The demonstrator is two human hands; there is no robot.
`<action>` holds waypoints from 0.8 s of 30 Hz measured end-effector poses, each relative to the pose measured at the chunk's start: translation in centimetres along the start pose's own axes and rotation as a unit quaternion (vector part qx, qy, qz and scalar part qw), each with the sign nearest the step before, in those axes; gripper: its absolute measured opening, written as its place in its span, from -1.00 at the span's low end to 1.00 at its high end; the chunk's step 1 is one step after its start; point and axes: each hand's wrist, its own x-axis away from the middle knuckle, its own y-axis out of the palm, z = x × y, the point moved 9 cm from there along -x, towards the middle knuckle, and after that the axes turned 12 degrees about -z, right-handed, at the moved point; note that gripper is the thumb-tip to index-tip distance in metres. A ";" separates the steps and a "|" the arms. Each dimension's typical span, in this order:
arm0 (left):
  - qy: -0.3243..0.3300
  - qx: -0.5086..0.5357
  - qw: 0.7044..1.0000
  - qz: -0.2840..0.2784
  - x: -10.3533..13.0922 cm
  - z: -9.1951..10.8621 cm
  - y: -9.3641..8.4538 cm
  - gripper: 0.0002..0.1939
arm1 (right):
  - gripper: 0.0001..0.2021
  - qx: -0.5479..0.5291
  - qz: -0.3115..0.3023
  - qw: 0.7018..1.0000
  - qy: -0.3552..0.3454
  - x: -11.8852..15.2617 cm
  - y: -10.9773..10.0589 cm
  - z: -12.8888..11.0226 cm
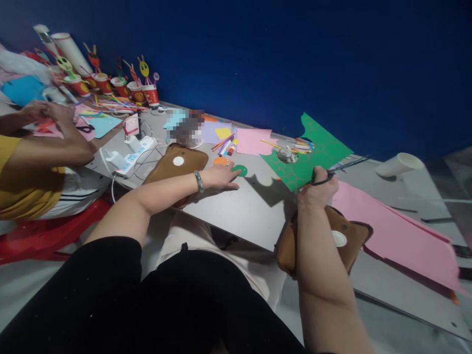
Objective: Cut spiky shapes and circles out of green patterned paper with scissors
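Note:
My left hand (222, 176), with a bracelet at the wrist, lies on the grey table (236, 211), its fingers spread. Its fingertips touch a small green round piece (240, 170), and an orange piece (220, 161) lies just behind the hand. Raised over the table at the right, my right hand (320, 189) is closed round dark-handled scissors (328, 177), their blades pointing right. A green patterned sheet (320, 147) with cut edges is at the same hand, its lower part by the fingers; how it is gripped is partly hidden.
Brown cushions (184, 164) lie under both forearms. A pink sheet (398, 231) covers the right side, near a white paper roll (400, 164). Markers (226, 146) and pink paper (254, 141) lie at the back. A power strip (138, 156) and a person's arms (55, 147) are at left.

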 end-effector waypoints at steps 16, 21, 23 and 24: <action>0.093 -0.063 0.993 0.031 -3.0 6.7 0.2 -0.30 | -0.85 -0.029 -0.017 0.999 0.013 0.3 0.3 0.3; 0.071 -0.076 0.994 0.035 -1.1 5.4 0.7 -0.32 | -0.78 -0.026 -0.024 0.999 0.010 0.5 0.4 0.1; 0.056 -0.071 0.995 0.028 0.4 4.5 0.8 -0.31 | -0.76 -0.027 -0.029 0.999 0.011 0.4 0.5 0.1; 0.047 -0.067 0.996 0.019 1.0 4.0 0.9 -0.31 | -0.75 -0.028 -0.032 0.999 0.013 0.4 0.5 0.2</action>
